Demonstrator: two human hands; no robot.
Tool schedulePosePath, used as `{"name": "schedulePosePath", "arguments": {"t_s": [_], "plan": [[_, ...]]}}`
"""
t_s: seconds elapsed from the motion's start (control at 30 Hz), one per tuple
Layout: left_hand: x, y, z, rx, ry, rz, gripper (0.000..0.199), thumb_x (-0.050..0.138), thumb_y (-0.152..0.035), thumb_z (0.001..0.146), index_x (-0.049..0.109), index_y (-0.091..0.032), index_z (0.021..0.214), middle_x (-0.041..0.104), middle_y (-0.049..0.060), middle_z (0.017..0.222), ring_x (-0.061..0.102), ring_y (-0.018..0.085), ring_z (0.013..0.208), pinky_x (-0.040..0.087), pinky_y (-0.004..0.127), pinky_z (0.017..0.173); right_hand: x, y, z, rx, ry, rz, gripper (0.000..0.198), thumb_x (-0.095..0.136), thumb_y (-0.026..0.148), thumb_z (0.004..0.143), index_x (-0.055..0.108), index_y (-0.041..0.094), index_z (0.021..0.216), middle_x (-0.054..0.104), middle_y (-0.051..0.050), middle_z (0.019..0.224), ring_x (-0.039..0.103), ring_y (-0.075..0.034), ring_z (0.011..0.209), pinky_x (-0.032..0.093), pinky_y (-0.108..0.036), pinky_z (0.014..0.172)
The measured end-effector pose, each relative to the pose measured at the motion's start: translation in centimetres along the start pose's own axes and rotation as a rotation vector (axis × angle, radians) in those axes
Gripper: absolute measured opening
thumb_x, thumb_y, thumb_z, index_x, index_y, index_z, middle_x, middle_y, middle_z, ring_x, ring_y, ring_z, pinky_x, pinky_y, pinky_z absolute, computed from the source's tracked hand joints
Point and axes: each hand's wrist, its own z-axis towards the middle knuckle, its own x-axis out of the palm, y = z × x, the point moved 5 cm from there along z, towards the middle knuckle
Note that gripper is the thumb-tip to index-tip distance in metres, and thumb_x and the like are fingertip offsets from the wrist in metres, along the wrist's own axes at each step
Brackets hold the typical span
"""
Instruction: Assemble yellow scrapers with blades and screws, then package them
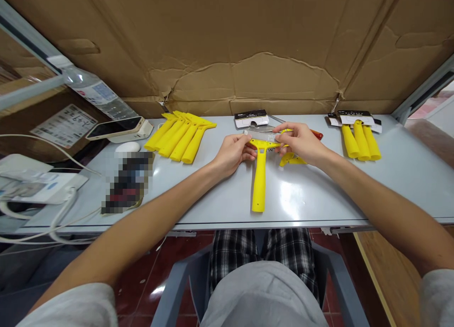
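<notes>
Holding the yellow scraper between them in the head view, the left grip and right grip are closed on the 2 ends of its head, its handle pointing toward the person over the desk; beyond them lies a black-and-white card, to the left a row of yellow handles, to the right 3 carded yellow handles

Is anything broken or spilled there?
The cardboard at the back of the desk looks damaged: a ragged, curved line, maybe a crease or tear, arches across its lower middle. I see no spill.
</notes>
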Motion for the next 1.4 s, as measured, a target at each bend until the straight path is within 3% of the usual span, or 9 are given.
{"name": "schedulePosePath", "arguments": {"t_s": [0.27, 0.37, 0.53, 0.9, 1.4], "plan": [[-0.01, -0.18, -0.13, 0.028, -0.013, -0.019, 0.028, 0.054, -0.014, 0.106, 0.063, -0.012, 0.079, 0.068, 0.004, 0.065, 0.065, 0.01, 0.052, 0.054, 0.019, 0.052, 0.37, 0.04, -0.39, 0.131, 0.036, 0.123, 0.045, 0.066, 0.034, 0.092, 0.052, 0.016, 0.131, 0.069, -0.011, 0.107, 0.072, -0.014, 0.078, 0.056, -0.025, 0.056], [-0.13, -0.18, -0.1, 0.034, -0.022, -0.027, 0.027, 0.055, -0.012, 0.105, 0.063, -0.012, 0.08, 0.069, 0.005, 0.066, 0.066, 0.01, 0.052, 0.055, 0.02, 0.054, 0.66, 0.04, -0.52, 0.171, 0.067, 0.131, 0.041, 0.065, 0.036, 0.092, 0.053, 0.011, 0.122, 0.069, -0.015, 0.115, 0.072, -0.013, 0.079, 0.055, -0.023, 0.055], [-0.18, 0.01, 0.07, 0.043, -0.003, -0.029, 0.028, 0.056, -0.012, 0.104, 0.065, -0.01, 0.078, 0.071, 0.006, 0.068, 0.067, 0.011, 0.053, 0.058, 0.022, 0.056, 0.76, -0.18, -0.55, 0.247, 0.041, 0.112, 0.034, 0.061, 0.035, 0.094, 0.054, 0.009, 0.115, 0.07, -0.017, 0.113, 0.07, -0.013, 0.07, 0.05, -0.023, 0.05], [0.08, -0.09, -0.25, 0.033, -0.007, -0.02, 0.025, 0.058, -0.016, 0.103, 0.067, -0.01, 0.08, 0.07, 0.006, 0.068, 0.069, 0.014, 0.054, 0.059, 0.024, 0.053, 0.56, -0.55, -0.37, 0.23, 0.008, 0.147, 0.023, 0.063, 0.026, 0.089, 0.052, 0.008, 0.097, 0.07, -0.012, 0.104, 0.065, -0.007, 0.067, 0.045, -0.017, 0.049], [0.01, -0.35, -0.26, 0.047, 0.011, -0.016, 0.022, 0.061, -0.017, 0.102, 0.067, -0.01, 0.082, 0.071, 0.007, 0.07, 0.069, 0.014, 0.056, 0.058, 0.024, 0.054, 0.88, -0.1, -0.57, 0.216, 0.036, 0.18, 0.024, 0.064, 0.026, 0.089, 0.051, 0.009, 0.102, 0.07, -0.012, 0.106, 0.065, -0.007, 0.067, 0.047, -0.019, 0.05]]}}
